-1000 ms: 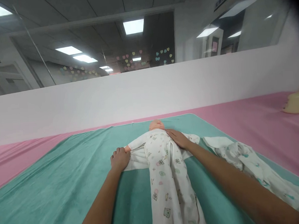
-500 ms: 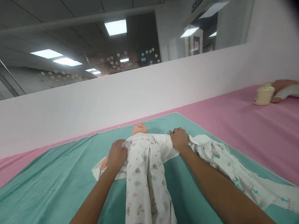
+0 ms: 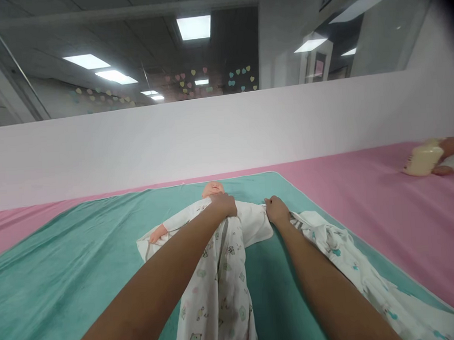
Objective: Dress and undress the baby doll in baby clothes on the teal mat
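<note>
A baby doll [image 3: 214, 189] lies on its back on a teal blanket [image 3: 63, 262], dressed in a white printed sleepsuit [image 3: 215, 288]. My left hand [image 3: 224, 204] rests on the doll's chest just below its head, fingers curled down on the fabric. At the doll's right side, my right hand [image 3: 277, 210] pinches the edge of the white sleeve cloth [image 3: 255, 223]. The doll's bare left hand [image 3: 154, 236] sticks out of the other sleeve.
A second white printed cloth [image 3: 356, 264] lies crumpled to the right on the blanket. Pink bedding [image 3: 367, 192] surrounds the blanket, with a white wall behind. At far right another person's hand [image 3: 451, 148] holds a cream bottle [image 3: 422, 160].
My left hand has moved from the doll's left sleeve up onto its chest. My right hand stays at the right sleeve edge. The view has shifted slightly.
</note>
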Tool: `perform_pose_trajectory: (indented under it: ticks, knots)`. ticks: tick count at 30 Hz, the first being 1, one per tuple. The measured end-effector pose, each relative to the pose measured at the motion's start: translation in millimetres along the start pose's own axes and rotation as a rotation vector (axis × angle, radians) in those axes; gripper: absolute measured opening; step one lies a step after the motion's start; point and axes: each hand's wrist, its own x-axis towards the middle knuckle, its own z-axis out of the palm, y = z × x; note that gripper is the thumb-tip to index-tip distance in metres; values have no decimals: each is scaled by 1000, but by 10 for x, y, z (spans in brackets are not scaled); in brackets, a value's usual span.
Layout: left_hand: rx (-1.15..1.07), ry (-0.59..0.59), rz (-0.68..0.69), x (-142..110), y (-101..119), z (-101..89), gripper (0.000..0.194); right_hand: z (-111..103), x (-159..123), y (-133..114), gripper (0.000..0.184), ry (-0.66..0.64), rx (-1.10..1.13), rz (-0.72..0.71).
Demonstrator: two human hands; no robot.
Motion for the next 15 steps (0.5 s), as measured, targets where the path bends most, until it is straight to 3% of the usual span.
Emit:
perform_pose_trajectory:
  ticks: [3, 7, 15]
  knots:
    - [11, -59, -8, -15, -165, -60, 65, -6, 26, 16, 34, 63, 57, 78]
    - [66, -116, 16, -61, -354, -51, 50, -7, 60, 33, 37, 160, 154, 163]
    - [116, 9, 271, 30, -104, 282, 50, 72, 121, 42, 33, 240, 283, 152]
